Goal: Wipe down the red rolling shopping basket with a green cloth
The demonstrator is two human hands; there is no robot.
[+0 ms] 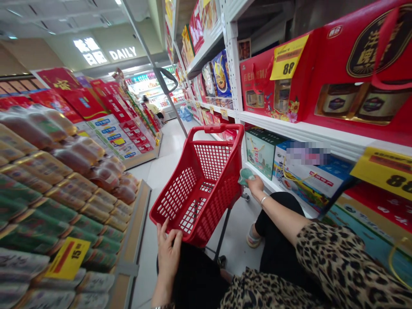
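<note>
In the head view a red plastic shopping cart (209, 204) stands tilted across the middle, its perforated basket holding nothing. My left hand (169, 246) is at the basket's near rim, fingers hooked over the edge at the corner. Bunched in my right hand (255, 187) is a pale green cloth (246, 176), held against the cart's right side near the far end. My right fingers are closed round the cloth and partly hidden by it. The cart's thin metal leg and a wheel (222, 260) show below the basket.
White shelves (236, 77) with red gift boxes (283, 81) and yellow price tags rise close on the right. Stacked canned drinks (80, 206) fill the left side. A grey pole (141, 38) stands behind the cart. Far down the aisle is a person (152, 107).
</note>
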